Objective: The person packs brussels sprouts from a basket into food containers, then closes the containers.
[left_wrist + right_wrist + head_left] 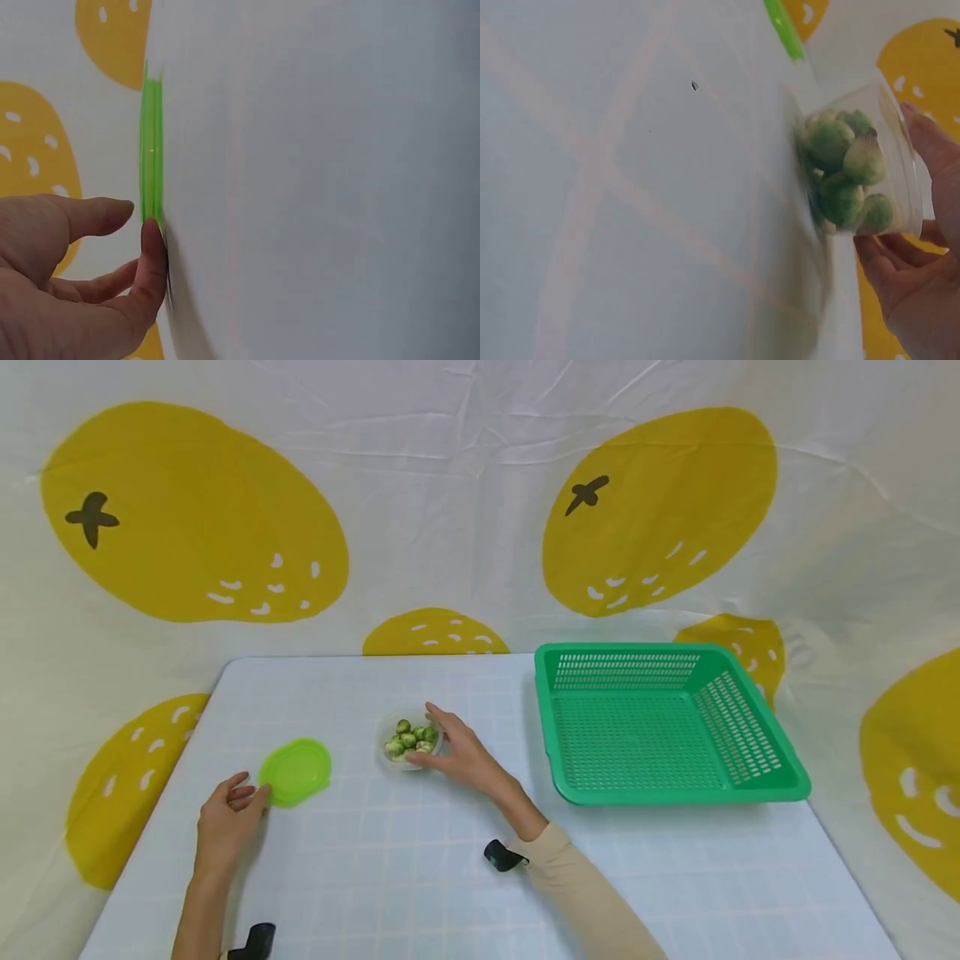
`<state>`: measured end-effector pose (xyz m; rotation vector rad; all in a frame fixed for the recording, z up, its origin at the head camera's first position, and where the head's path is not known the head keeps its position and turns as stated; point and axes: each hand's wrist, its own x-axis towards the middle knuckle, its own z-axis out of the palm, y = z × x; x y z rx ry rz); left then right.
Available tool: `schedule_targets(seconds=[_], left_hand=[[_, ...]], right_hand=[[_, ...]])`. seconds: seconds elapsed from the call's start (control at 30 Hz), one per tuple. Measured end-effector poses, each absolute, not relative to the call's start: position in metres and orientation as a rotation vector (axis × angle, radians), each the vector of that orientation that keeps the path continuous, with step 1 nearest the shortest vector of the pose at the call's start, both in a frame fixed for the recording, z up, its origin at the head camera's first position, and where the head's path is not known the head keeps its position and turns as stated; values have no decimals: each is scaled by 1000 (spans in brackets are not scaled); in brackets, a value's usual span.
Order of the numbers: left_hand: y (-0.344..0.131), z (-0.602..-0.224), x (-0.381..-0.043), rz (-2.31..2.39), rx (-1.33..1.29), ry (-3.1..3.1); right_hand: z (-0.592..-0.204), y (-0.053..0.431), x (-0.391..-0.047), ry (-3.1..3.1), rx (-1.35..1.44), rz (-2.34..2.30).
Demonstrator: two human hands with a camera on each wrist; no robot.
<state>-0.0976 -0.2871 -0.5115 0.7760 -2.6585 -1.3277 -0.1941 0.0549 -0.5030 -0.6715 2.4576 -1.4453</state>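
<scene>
A clear plastic tub [388,757] holding several Brussels sprouts [841,174] is at the middle left of the table. My right hand [467,760] grips it, thumb and fingers spread around the rim, as the right wrist view [930,251] also shows from the side. Farther left, a bright green round lid [297,772] with a small tab lies flat on the table. At its near left edge is my left hand [228,827]. One fingertip [152,238] meets the lid's edge in the left wrist view, while another digit stands apart above it.
A large green slotted basket [637,747] sits at the right side of the table. The white tabletop [397,868] has a faint check pattern. Behind and around it hangs a white cloth [442,527] printed with yellow fruit shapes.
</scene>
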Motion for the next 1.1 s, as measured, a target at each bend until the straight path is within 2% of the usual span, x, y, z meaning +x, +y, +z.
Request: schedule_targets(seconds=[0.57,1.1], left_hand=[[-283,-504,-99,-1214,783,-2658],[-273,-505,-99,-1865,914,-2267]], right_hand=[[-501,54,-194,2456,-666,-1468],[-505,54,-193,2462,-653,-1462]])
